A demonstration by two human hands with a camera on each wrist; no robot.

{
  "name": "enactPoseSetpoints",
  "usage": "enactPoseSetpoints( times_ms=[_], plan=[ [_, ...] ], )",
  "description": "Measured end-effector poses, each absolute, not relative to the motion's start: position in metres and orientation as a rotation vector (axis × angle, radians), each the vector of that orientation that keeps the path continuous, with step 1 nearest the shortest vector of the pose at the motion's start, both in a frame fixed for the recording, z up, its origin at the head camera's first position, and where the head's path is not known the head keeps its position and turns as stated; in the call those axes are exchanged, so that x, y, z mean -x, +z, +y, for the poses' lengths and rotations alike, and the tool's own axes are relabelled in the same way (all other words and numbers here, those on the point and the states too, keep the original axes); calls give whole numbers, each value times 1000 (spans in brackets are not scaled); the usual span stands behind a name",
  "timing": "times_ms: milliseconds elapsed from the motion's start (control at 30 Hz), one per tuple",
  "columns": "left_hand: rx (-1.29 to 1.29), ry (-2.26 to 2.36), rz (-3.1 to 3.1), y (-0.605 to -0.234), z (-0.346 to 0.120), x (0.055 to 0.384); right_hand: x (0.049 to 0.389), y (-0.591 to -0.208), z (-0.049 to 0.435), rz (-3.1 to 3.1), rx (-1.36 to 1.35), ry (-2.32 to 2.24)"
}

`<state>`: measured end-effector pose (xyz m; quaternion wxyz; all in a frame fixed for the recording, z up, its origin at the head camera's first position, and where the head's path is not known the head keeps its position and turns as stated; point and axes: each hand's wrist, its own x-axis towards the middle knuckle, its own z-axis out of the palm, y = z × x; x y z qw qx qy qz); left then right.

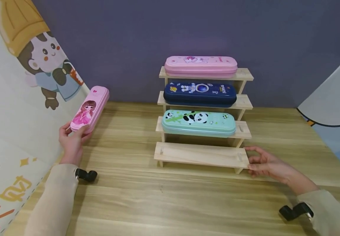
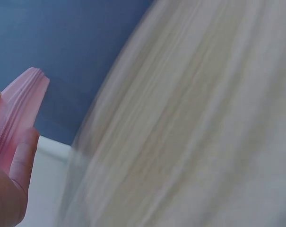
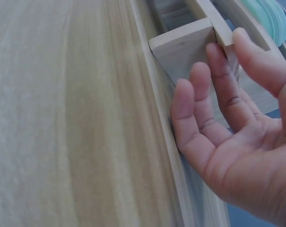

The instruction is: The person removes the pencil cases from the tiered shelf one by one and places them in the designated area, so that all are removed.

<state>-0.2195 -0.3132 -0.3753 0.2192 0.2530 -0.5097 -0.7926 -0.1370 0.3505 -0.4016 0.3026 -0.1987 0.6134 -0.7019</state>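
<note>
At the left, my left hand [image 1: 73,141] grips the lower end of a pink pencil case [image 1: 91,106] with a girl in a pink dress on its lid, held tilted. Its zipper side shows in the left wrist view, fingers [image 2: 24,158] against it. My right hand [image 1: 271,166] pinches the right end of the lowest step of a wooden tiered rack [image 1: 199,154]; in the right wrist view the thumb and forefinger lie on either side of the board, other fingers loosely curled. Upper steps bear a mint panda case [image 1: 198,124], a navy astronaut case [image 1: 199,93] and a pink rabbit case [image 1: 200,66].
The rack stands on a wood-grain table [image 1: 158,203] before a dark blue-grey wall [image 1: 114,42]. A printed cartoon cloth [image 1: 8,98] hangs at the left, another [image 1: 332,95] at the right. Black camera mounts [image 1: 86,175] sit on both wrists.
</note>
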Motion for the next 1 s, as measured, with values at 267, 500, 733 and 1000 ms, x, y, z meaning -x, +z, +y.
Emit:
enactPoseSetpoints(
  times_ms=[267, 500, 733, 1000],
  plan=[
    [-871, -2218, -1340, -385, -327, 231, 134, -406, 347, 1597, 538, -1870],
    [-968, -2211, -1431, -393, -334, 240, 133, -406, 350, 1588, 551, -1882],
    [-993, -2192, -1544, -393, -336, 248, 134, -405, 353, 1570, 565, -1886],
    [-1045, -2205, -1670, -381, -337, 250, 136, -404, 352, 1551, 585, -1883]
  ],
)
